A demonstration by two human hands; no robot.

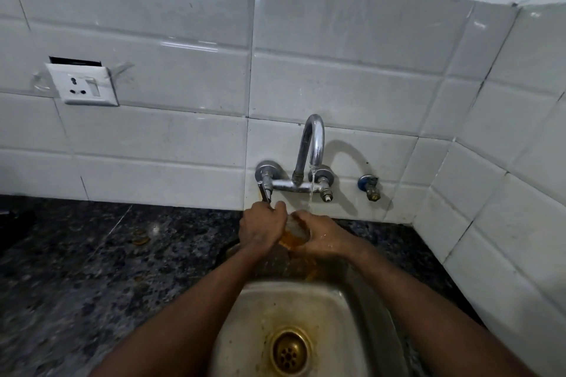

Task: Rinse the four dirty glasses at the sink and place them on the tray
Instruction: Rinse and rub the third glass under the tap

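Gripped between both hands, left hand [259, 227] and right hand [324, 236] fingers wrapped round it, glass [296, 231] tilted mouth-up toward the faucet [312, 144] stream, spilling orange over the sink [352, 303].

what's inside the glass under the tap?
The glass shows orange-brown residue low down, with orange liquid running into the sink. Both hands, left hand and right hand, cover its sides; the rest is hidden.
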